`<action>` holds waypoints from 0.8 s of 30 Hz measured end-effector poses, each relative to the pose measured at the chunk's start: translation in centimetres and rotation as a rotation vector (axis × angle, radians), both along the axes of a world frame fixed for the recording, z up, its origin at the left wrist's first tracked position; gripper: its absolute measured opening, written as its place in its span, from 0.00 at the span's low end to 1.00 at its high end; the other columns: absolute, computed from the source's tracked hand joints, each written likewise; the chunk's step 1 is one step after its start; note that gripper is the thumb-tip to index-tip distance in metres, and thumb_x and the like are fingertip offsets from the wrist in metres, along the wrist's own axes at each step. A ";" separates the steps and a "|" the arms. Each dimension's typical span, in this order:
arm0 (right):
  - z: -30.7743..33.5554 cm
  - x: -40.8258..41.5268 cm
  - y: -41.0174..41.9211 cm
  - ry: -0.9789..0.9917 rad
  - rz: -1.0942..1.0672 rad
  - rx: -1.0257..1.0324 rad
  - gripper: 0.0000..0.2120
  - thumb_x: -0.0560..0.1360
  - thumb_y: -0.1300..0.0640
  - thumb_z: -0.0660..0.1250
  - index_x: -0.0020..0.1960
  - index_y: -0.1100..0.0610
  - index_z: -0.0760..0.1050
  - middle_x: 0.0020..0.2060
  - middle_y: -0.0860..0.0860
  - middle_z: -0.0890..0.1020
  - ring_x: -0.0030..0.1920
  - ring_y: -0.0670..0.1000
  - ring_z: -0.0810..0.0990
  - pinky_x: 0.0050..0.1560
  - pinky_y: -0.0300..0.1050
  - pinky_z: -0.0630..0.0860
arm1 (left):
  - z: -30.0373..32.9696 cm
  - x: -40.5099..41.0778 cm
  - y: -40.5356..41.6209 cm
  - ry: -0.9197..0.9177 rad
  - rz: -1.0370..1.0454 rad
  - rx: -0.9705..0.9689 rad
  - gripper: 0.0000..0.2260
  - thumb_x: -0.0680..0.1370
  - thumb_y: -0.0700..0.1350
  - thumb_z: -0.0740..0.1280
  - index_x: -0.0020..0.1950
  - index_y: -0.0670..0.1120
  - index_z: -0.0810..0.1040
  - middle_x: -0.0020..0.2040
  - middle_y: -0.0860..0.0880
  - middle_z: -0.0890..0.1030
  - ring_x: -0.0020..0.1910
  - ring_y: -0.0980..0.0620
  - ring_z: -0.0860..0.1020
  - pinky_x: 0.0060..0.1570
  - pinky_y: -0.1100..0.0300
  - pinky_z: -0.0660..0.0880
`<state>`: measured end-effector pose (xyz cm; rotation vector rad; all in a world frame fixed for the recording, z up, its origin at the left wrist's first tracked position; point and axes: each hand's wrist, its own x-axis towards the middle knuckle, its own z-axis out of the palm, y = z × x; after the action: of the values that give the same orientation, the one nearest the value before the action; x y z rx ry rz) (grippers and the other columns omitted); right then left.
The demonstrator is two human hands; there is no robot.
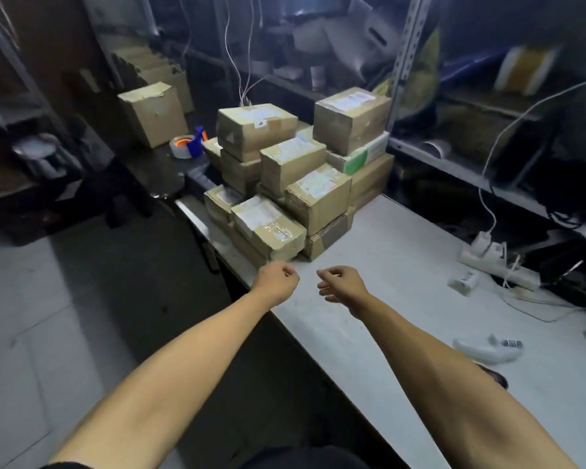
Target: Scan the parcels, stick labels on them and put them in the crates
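Our left hand (pixel 278 279) and right hand (pixel 340 285) hover loosely curled, empty. The parcels (pixel 298 184) sit stacked at the tabletop's (pixel 403 265) far end: stiff, tape-slick cardboard, probably light; we'd grip opposite sides.

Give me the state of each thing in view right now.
Left hand: fingers loosely curled, empty.
Right hand: fingers loosely curled, empty.
Parcels: stacked, taped shut, on the table.
Scanner: lying on the table, untouched.
Tape dispenser: resting beside the stack.
Power strip: plugs inserted.
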<state>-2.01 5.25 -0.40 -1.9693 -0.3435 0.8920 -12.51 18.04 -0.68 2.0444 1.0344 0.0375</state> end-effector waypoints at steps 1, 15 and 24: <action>-0.3 0.5 1.6 0.069 -0.028 0.024 0.21 0.81 0.49 0.67 0.65 0.65 0.75 0.51 0.60 0.82 0.46 0.54 0.82 0.45 0.44 0.80 | -0.3 0.3 1.0 0.006 0.054 -0.034 0.11 0.80 0.46 0.63 0.51 0.44 0.83 0.51 0.46 0.83 0.51 0.46 0.80 0.49 0.57 0.76; -1.5 3.3 12.2 0.477 -0.196 0.113 0.22 0.73 0.47 0.75 0.56 0.62 0.75 0.46 0.60 0.82 0.40 0.52 0.81 0.43 0.42 0.83 | -2.3 0.7 9.6 -0.185 0.425 -0.574 0.31 0.72 0.70 0.65 0.62 0.48 0.73 0.64 0.46 0.76 0.61 0.42 0.77 0.45 0.50 0.81; -1.5 5.3 -3.2 0.252 -0.282 0.120 0.08 0.80 0.57 0.65 0.43 0.53 0.79 0.36 0.49 0.74 0.34 0.49 0.68 0.39 0.42 0.67 | -4.5 1.7 8.4 -0.232 0.189 -0.858 0.18 0.76 0.55 0.72 0.62 0.48 0.77 0.59 0.43 0.82 0.48 0.47 0.82 0.46 0.50 0.81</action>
<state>3.34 2.08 -1.86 -1.7183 0.0259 0.9000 -10.78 26.49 -5.20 1.1363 0.8818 -0.0621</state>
